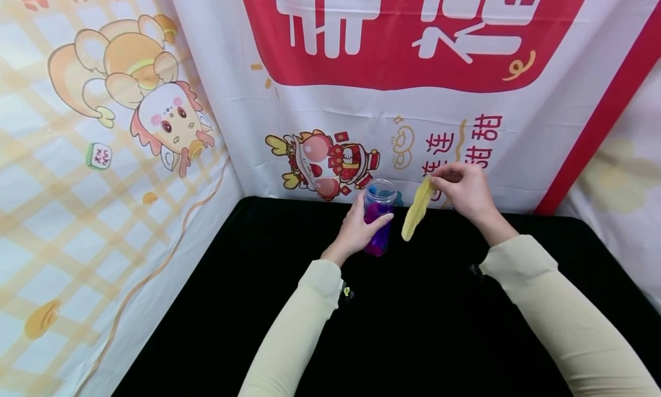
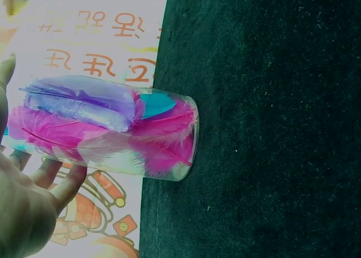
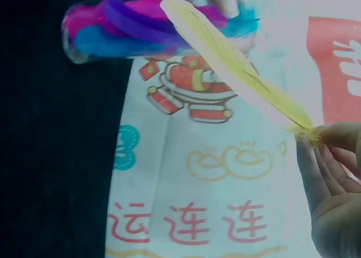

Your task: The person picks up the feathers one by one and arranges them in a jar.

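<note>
A clear jar [image 1: 380, 216] with purple, pink and blue feathers [image 2: 84, 109] inside stands near the back of the black table. My left hand [image 1: 356, 229] grips it, fingers and thumb round its side; in the left wrist view part of that hand [image 2: 28, 207] shows beside the jar. To the right, my right hand [image 1: 465, 193] pinches a yellow feather [image 1: 417, 209] by its quill end between thumb and fingers. The feather hangs tip down, apart from the jar in the head view. In the right wrist view the feather [image 3: 237, 61] crosses in front of the jar [image 3: 84, 32].
Black cloth covers the table [image 1: 413, 328]. Behind its back edge hangs a white and red printed curtain [image 1: 403, 70] with cartoon figures and characters. A yellow-checked printed sheet [image 1: 103, 213] closes off the left side.
</note>
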`<state>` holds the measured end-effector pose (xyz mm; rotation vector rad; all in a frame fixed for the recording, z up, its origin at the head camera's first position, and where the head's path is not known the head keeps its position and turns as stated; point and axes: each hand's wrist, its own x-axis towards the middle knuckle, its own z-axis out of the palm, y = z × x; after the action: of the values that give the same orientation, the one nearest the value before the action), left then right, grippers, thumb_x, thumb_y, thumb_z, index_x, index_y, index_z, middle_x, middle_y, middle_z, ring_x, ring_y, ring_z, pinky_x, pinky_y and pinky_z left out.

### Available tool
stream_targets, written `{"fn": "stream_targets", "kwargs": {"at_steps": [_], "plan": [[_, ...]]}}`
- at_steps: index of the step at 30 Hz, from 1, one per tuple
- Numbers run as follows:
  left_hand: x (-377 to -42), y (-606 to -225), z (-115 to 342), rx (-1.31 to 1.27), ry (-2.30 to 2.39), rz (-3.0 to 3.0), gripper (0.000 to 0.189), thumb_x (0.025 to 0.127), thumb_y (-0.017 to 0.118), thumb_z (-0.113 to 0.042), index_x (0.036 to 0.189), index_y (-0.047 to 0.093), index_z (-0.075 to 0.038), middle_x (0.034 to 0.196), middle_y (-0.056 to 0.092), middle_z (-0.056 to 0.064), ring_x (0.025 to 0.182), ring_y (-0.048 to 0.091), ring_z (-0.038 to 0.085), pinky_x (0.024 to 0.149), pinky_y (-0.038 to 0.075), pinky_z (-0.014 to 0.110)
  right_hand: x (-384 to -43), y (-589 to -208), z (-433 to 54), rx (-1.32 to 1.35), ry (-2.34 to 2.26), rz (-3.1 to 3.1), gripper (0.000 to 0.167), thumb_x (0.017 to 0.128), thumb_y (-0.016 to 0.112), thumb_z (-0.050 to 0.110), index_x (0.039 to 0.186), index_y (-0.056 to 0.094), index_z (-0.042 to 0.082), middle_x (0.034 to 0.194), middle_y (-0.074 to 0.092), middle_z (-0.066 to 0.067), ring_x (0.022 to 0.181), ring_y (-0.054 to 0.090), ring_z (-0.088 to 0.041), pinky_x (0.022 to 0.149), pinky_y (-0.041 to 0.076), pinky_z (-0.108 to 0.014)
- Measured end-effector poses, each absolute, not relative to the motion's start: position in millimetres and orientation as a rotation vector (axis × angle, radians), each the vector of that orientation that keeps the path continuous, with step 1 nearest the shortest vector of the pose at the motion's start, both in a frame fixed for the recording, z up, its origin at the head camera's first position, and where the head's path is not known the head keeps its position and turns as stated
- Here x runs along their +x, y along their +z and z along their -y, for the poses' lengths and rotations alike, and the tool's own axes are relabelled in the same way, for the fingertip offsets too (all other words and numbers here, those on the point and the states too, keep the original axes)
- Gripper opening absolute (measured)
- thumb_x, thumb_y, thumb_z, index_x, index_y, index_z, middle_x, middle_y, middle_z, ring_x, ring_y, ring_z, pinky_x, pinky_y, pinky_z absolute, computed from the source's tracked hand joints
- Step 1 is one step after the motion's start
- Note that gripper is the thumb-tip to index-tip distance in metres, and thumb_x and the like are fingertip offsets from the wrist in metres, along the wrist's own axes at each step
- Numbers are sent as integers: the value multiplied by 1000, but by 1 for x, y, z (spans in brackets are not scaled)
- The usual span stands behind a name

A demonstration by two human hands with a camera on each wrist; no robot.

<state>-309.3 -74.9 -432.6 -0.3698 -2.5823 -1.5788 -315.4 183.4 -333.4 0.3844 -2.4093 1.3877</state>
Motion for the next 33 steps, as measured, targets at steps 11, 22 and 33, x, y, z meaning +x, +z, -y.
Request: {"fn": "stream_targets", "kwargs": {"at_steps": [11,22,33], "plan": [[-311,-431,76,-363,-1569,2606,91,91,68,-63,161,22,-27,154,44,5,138,48,27,114,38,51,-303,-298,-173,452,1411,2182,16,92,78,13,102,78,0,93,77,-7,77,70,1,70,55,-13],[-312,-429,77,-375,-1642,2577,89,91,69,-61,160,24,-25,150,47,6,134,52,28,112,41,52,-297,-270,-153,500,1468,1975,19,91,79,10,105,77,-3,97,76,-10,84,73,-6,81,56,-16],[-310,-431,76,-352,-1661,2590,90,91,69,-61,160,22,-28,153,44,5,138,49,27,114,38,53,-274,-269,-118,594,1378,1872,6,89,73,-8,94,74,-10,95,71,-24,80,69,-8,75,55,-13]]}}
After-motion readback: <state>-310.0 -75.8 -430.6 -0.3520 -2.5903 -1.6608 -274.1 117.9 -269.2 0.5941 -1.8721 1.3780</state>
